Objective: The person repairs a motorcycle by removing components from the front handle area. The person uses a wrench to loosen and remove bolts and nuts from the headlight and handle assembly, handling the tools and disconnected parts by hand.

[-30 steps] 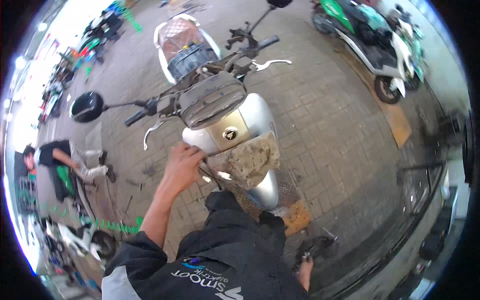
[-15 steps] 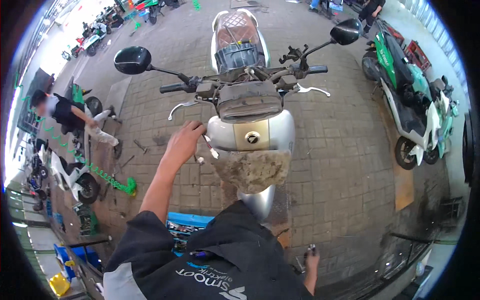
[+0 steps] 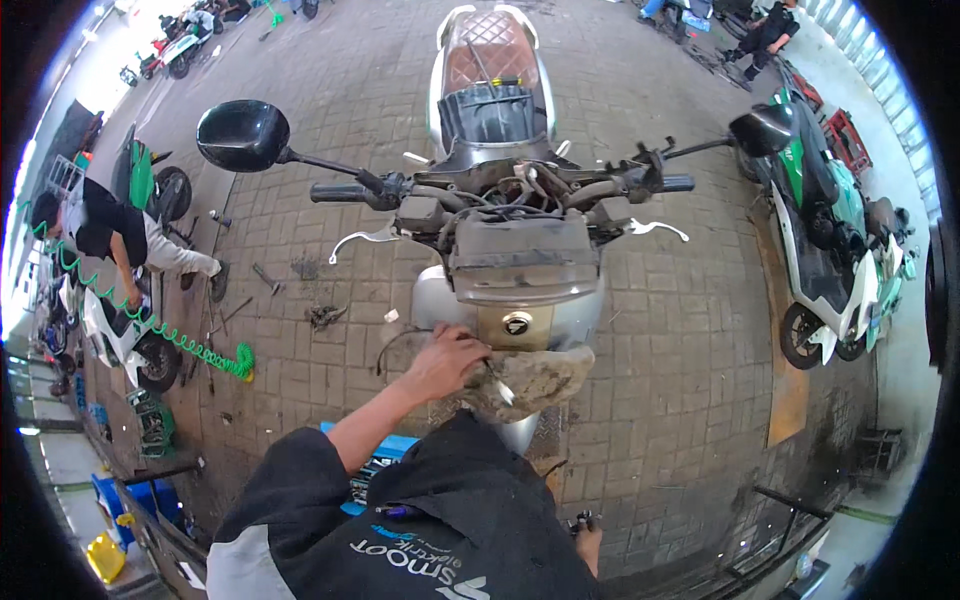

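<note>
A silver scooter with a bare handlebar point(image 3: 340, 192) and a dark headlight housing point(image 3: 525, 255) stands before me. My left hand point(image 3: 447, 364) is closed over a thin cable with a white connector point(image 3: 504, 394) hanging beyond its fingers. A thin dark wire loops out on the hand's other side. Behind the hand is a mud-stained panel point(image 3: 560, 382), under the round badge point(image 3: 515, 324) on the scooter's front. Low at my right side, my right hand point(image 3: 590, 538) is closed around a small dark metallic object, too small to name.
A blue toolbox point(image 3: 400, 446) sits on the floor by my left side. Loose tools and a dark clump point(image 3: 322, 317) lie on the paving at left. A coiled green hose point(image 3: 240, 362) hangs near a bending person point(image 3: 130, 240). A green-and-white scooter point(image 3: 815, 240) stands right.
My left hand has moved right and nearer to me with the cable, onto the muddy panel. My right hand has shifted left and lower. The person at left has bent further toward a white scooter.
</note>
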Demonstrator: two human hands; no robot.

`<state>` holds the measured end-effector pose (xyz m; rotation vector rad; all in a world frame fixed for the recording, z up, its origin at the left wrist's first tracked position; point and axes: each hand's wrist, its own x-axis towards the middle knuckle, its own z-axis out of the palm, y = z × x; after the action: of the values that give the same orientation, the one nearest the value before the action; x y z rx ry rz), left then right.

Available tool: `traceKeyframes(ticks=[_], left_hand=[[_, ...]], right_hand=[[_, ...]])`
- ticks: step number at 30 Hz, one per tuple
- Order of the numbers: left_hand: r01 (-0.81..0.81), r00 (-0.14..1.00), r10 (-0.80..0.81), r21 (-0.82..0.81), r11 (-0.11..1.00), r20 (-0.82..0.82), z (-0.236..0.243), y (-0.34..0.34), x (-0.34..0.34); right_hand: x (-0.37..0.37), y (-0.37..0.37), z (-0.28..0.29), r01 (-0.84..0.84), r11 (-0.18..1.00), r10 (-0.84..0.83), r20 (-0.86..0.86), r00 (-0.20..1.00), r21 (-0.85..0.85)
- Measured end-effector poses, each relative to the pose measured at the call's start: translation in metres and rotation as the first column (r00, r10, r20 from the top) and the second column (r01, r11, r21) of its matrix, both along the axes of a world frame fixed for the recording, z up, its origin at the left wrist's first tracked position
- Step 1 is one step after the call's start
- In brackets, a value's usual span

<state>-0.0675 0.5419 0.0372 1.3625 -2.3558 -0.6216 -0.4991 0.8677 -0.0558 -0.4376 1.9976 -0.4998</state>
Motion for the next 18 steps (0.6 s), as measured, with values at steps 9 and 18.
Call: traceKeyframes(ticks=[9, 18], left_hand=[[-0.036, 0.999, 0.036, 0.03, 0.999, 0.001, 0.005, 0.0, -0.004], [-0.034, 0.997, 0.036, -0.023, 0.999, 0.066, 0.007, 0.007, 0.019]], right_hand=[[0.002, -0.067, 0.004, 0.043, 0.989, -0.047, -0.027, 0.999, -0.143], [0.021, -0.015, -0.029, -0.091, 0.986, 0.067, -0.17, 0.983, -0.141]])
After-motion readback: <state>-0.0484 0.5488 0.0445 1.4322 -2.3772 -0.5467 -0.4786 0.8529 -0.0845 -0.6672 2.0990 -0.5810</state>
